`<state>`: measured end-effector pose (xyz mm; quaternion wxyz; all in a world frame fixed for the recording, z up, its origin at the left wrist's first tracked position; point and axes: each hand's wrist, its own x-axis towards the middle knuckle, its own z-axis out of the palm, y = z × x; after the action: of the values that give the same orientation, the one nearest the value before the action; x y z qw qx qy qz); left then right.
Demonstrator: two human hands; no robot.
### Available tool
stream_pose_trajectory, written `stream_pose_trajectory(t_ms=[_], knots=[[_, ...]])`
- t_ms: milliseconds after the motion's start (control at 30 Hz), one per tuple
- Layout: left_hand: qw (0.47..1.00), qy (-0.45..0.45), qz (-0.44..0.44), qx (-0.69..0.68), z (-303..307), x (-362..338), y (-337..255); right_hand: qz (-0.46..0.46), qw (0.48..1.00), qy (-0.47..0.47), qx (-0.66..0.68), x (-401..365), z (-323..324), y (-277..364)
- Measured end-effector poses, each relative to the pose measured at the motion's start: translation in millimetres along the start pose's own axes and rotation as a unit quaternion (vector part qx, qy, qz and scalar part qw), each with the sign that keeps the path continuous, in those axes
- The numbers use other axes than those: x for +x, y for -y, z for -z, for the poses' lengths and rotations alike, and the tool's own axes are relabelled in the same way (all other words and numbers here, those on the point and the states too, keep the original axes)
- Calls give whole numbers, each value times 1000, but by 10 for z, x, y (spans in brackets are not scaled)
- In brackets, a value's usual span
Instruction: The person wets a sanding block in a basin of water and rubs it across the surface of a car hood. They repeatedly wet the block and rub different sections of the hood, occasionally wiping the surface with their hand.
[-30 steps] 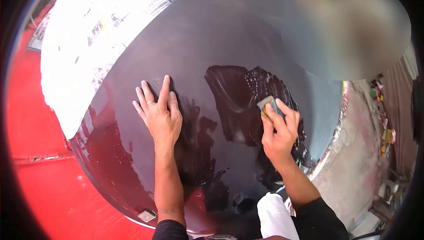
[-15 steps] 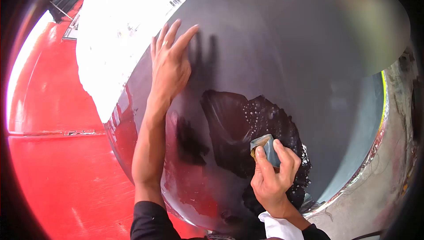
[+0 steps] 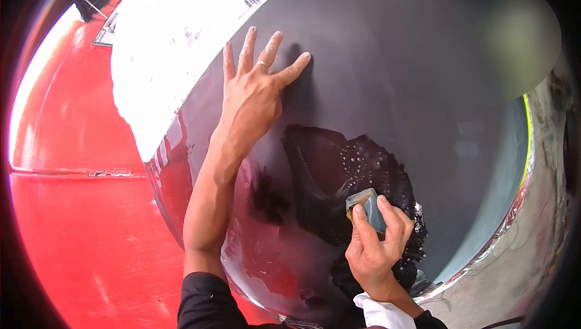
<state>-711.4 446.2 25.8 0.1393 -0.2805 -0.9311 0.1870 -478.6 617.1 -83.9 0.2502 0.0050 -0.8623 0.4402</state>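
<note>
A curved dark grey car body panel (image 3: pixel 375 81) fills the middle of the view. My left hand (image 3: pixel 251 102), a ring on one finger, is spread over its upper left part, apparently palm down on the surface. My right hand (image 3: pixel 380 250) pinches a piece of grey folded sandpaper (image 3: pixel 373 209) between thumb and fingers, at the lower right of the panel. Its underside is hidden. Around the sandpaper lies a dark wet patch (image 3: pixel 321 162) with droplets and whitish suds. Below and left of that patch, glossy red paint (image 3: pixel 266 262) shows through the grey.
Glossy red bodywork (image 3: pixel 78 232) extends along the left, with a raised emblem. White printed masking sheet (image 3: pixel 163 45) covers the upper left edge. A yellow-green strip (image 3: pixel 528 129) lines the panel's right edge, beside grey concrete floor (image 3: pixel 502 268). The upper right is blurred.
My left hand has shifted right across the panel and its fingers have fanned out. My right hand and the sandpaper stay in nearly the same spot on the panel. The view has shifted slightly.
</note>
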Motion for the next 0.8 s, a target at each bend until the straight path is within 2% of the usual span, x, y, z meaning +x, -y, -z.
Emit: stream_pose_trajectory(t_ms=[267, 400, 433, 500, 567, 700, 767, 800], knots=[[999, -4, 29, -29, 90, -449, -14, 1, 1000, -8, -10, 23, 6, 28], [992, -59, 81, -74, 186, -879, 87, 9, 1000, -9, -24, 15, 7, 29], [963, -92, 159, -196, 124, -1010, 132, 7, 1000, -15, -20, 14, -1, 29], [908, -121, 237, -324, 103, -1167, 138, 5, 999, -31, -14, 22, -19, 40], [830, -203, 319, -410, 107, -1219, 73, -3, 999, -32, -20, 26, -28, 60], [841, -177, 328, -392, 93, -1509, 126, -12, 998, -56, -13, 19, -60, 69], [879, -135, 304, -342, 75, -1583, 130, -18, 998, -56, -6, 26, -54, 76], [880, -134, 301, -342, 52, -1560, 123, -21, 998, -58, -6, 22, -42, 70]])
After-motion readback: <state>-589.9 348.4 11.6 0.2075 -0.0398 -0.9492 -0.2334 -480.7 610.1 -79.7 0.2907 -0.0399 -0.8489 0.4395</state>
